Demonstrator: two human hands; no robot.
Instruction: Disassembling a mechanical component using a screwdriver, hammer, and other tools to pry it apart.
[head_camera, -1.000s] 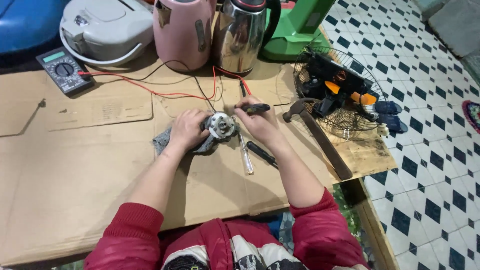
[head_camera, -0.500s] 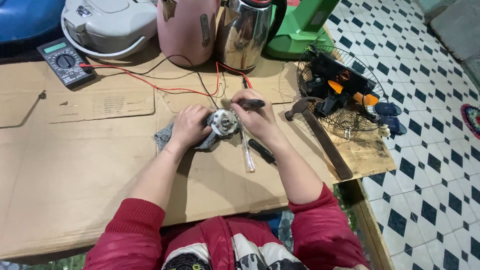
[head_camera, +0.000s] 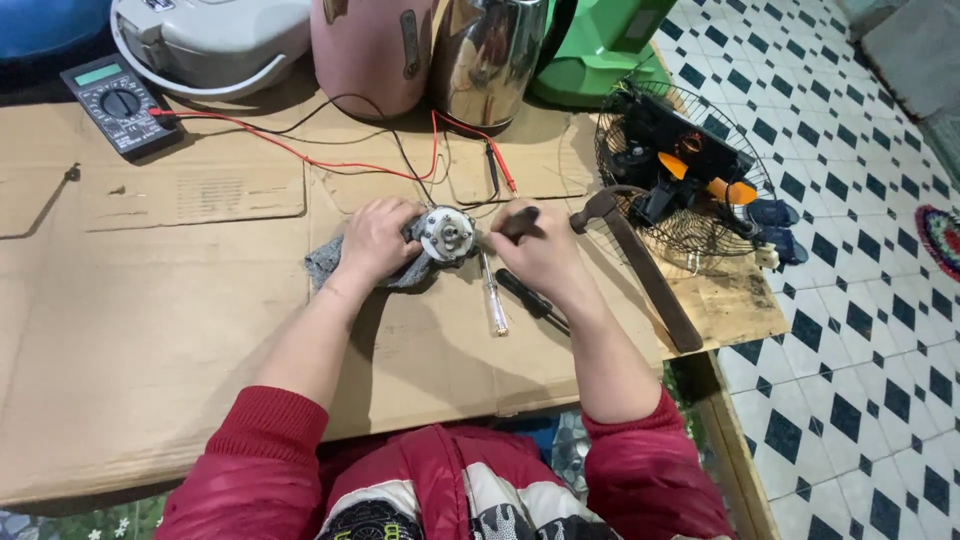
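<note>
A small round metal motor (head_camera: 446, 234) rests on a grey rag (head_camera: 330, 262) on the cardboard-covered table (head_camera: 150, 330). My left hand (head_camera: 376, 238) presses on the rag and steadies the motor from the left. My right hand (head_camera: 536, 252) is closed around a dark-handled tool (head_camera: 519, 222) whose tip points at the motor's right side. Two screwdrivers lie just below: one with a clear handle (head_camera: 493, 300) and one with a black handle (head_camera: 528, 298).
A hammer (head_camera: 640, 265) lies to the right, beside a fan grille (head_camera: 690, 170) holding tools. A multimeter (head_camera: 120, 103) with red and black leads (head_camera: 300, 150) sits at the far left. A white cooker, a pink kettle (head_camera: 370, 50) and a steel kettle (head_camera: 490, 60) stand behind.
Both hands stay on the motor and tool with only slight shifts. The view has tilted down a little, so the table items sit higher in frame.
</note>
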